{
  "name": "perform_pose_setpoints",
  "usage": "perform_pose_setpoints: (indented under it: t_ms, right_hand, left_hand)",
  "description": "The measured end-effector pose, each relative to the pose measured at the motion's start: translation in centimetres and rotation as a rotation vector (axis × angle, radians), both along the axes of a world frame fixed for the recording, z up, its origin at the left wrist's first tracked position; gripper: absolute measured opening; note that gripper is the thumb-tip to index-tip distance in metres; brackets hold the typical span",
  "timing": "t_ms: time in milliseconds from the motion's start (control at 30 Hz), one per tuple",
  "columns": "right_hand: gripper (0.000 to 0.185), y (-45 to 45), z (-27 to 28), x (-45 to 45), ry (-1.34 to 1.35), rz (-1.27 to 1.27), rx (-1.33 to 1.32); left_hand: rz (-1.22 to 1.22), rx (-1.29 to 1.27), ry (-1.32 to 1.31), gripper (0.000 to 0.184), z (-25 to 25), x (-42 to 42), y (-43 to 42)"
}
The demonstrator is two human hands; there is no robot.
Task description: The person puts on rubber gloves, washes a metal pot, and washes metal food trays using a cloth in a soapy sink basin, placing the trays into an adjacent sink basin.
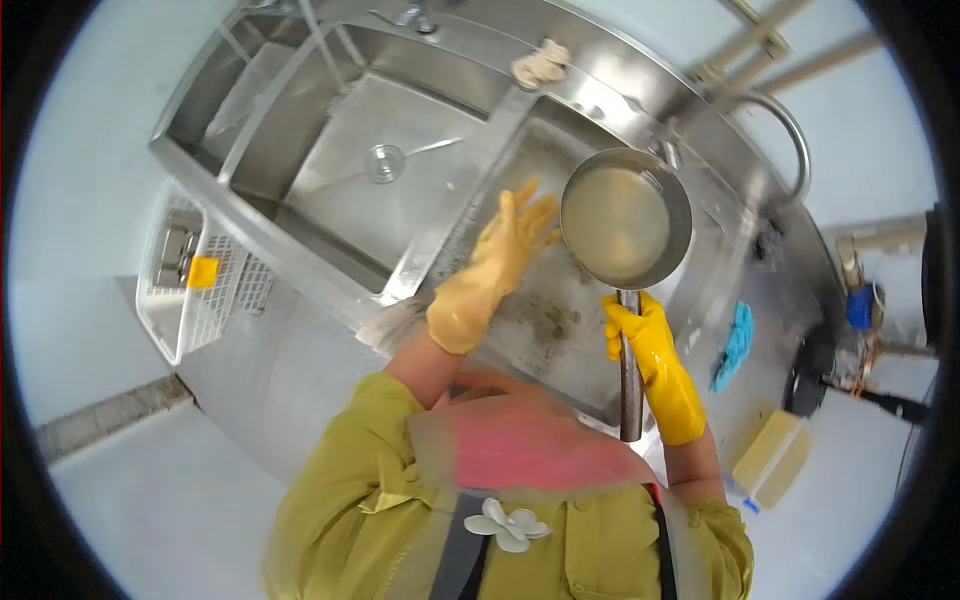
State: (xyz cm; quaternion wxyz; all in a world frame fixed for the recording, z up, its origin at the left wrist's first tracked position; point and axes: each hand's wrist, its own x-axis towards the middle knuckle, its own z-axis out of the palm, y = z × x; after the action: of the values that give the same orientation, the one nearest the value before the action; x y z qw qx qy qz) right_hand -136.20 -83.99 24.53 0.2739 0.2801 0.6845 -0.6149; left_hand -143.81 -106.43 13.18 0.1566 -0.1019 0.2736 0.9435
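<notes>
My right hand (650, 350), in a bright yellow rubber glove, is closed around the long handle of a metal saucepan (679, 215). Cloudy, pale brownish liquid (622, 225) lies inside the pan, which is over the right sink basin (545, 345). Just left of the pan's rim, my left hand (508, 235) wears a paler orange-yellow glove, slightly blurred. Its fingers are spread and hold nothing; whether the fingertips touch the pan is unclear. Dark stains mark the basin's bottom below.
Another sink basin (350, 150) with a round drain lies to the left. A curved faucet (795, 130) rises behind the pan. A crumpled beige cloth (541, 65) rests on the back ledge. Rightward are a blue cloth (734, 347) and yellowish container (772, 458); a white basket (165, 310) stands far left.
</notes>
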Motion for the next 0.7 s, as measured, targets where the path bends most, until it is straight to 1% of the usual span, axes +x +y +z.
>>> perform_pose_setpoints:
  t_ms: [67, 100, 133, 200, 233, 333, 367, 433, 533, 633, 700]
  right_hand:
    - [0.03, -2.5, 0.0, -2.3, 0.046, 0.089, 0.045]
    - [0.03, -3.5, 0.1, -3.5, 0.069, 0.125, 0.074]
    - [0.03, -4.4, -0.4, -4.6, 0.126, 0.175, 0.047]
    - [0.035, -6.7, -1.2, -6.8, 0.177, 0.276, 0.116]
    - [0.038, -7.9, -1.7, -7.9, 0.201, 0.323, 0.152]
    - [0.045, -11.9, -3.3, -11.2, 0.317, 0.487, 0.376]
    - [0.045, -13.3, -3.1, -12.2, 0.343, 0.502, 0.399]
    - [0.044, -15.6, -2.7, -14.0, 0.394, 0.534, 0.445]
    - [0.047, -17.7, -4.0, -16.6, 0.433, 0.523, 0.338]
    - [0.04, -18.6, -2.9, -18.1, 0.376, 0.461, 0.273]
    - [0.032, -17.9, -3.9, -18.5, 0.349, 0.373, 0.047]
  left_hand:
    - [0.0, -0.044, -0.254, 0.063, -1.5, -0.6, -0.7]
    - [0.026, -0.103, -0.314, 0.061, -1.9, -0.4, -0.9]
    - [0.046, -0.161, -0.373, 0.059, -1.9, 0.2, -0.9]
    - [0.056, -0.195, -0.463, 0.055, -2.7, 1.6, -0.9]
    - [0.051, -0.172, -0.495, 0.053, -3.7, 2.5, -0.9]
    - [0.031, -0.124, -0.606, 0.05, -4.2, 4.3, -0.9]
    - [0.024, -0.111, -0.646, 0.05, -4.0, 4.5, -1.0]
    - [-0.005, -0.152, -0.637, 0.049, -3.7, 4.7, -1.3]
    - [0.001, -0.165, -0.593, 0.049, -2.6, 4.9, -2.3]
    - [0.047, -0.168, -0.564, 0.049, -2.8, 4.7, -3.5]
    - [0.069, -0.169, -0.556, 0.048, -3.2, 4.4, -4.1]
